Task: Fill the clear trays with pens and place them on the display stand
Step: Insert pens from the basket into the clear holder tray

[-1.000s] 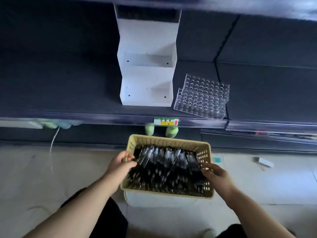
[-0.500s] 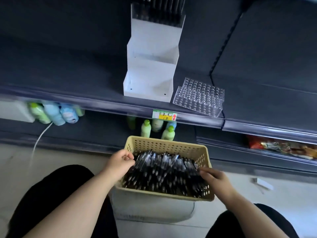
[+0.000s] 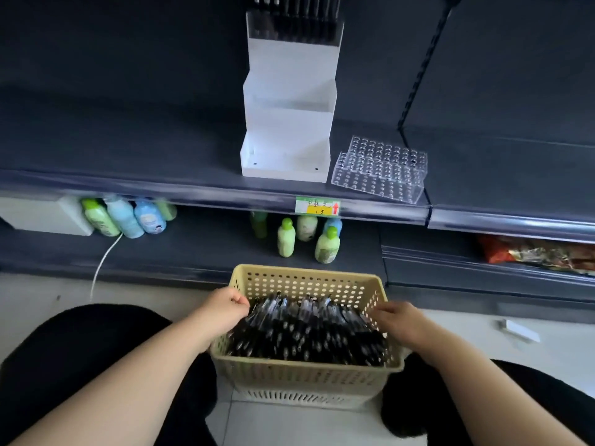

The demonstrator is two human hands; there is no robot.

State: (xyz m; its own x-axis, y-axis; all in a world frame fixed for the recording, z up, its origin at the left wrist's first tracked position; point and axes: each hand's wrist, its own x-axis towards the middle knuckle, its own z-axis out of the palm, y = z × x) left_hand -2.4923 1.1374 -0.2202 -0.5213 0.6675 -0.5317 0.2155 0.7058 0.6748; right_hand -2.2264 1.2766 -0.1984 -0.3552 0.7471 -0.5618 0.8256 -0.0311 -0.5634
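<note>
Head view: the step in hand is judged to be gathering pens for the first tray. The pens (image 3: 306, 329) lie heaped in a tan basket (image 3: 306, 373), which rests on a white crate (image 3: 289, 397) on the floor in front of the person. The left hand (image 3: 225, 312) sits at the basket's left rim with its fingers clenched beside the pen ends; whether they pinch pens or the rim cannot be told. The right hand (image 3: 399, 320) lies at the right wall, its fingers fairly straight against the pens and grasping nothing that shows. The clear trays (image 3: 380, 169), apparently two stacked, stand unfilled on the shelf (image 3: 128, 175), just beside the white display stand (image 3: 286, 123). The stand's top tier already carries dark pens (image 3: 296, 17), and its two lower tiers are bare.

To do the step well, take a small bundle with all tips one way rather than a tangled fistful. Lift the upper tray off the lower one and bring it down near the basket before seating each pen upright in a hole.

Compared with half a second earlier, both hands and the basket keep their places. The view tilts upward, so the stand's top tier and the bottles (image 3: 286, 236) on the lower shelf show more fully.
</note>
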